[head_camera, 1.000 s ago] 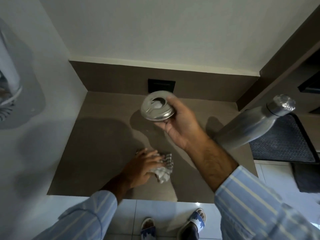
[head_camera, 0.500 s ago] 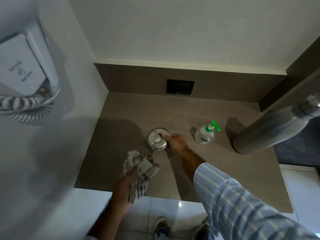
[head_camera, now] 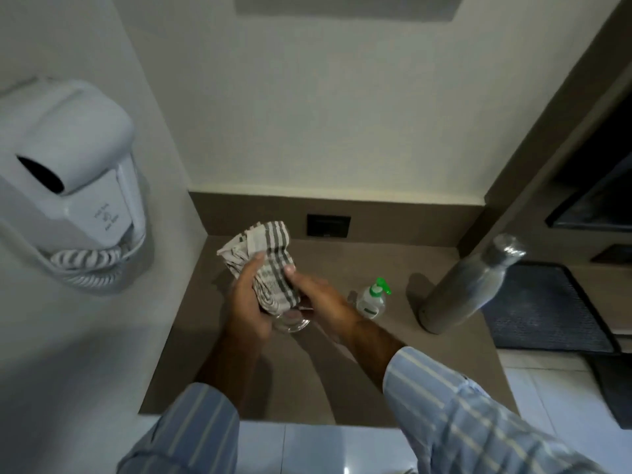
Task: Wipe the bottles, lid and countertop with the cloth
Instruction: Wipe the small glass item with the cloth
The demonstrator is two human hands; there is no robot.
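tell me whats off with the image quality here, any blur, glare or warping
Head view: dim, with soft motion blur on both hands and the cloth; the lid beneath them is smeared and hard to read; wide-angle warping tilts the steel bottle and bends the wall lines; a small glare spot shows on the floor tile.

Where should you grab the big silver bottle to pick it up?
Probably around the wide middle of the steel bottle, coming from its open front-left side. It stands upright, and the body is broader than the narrow capped neck. The small pump bottle stands apart, so there is room.
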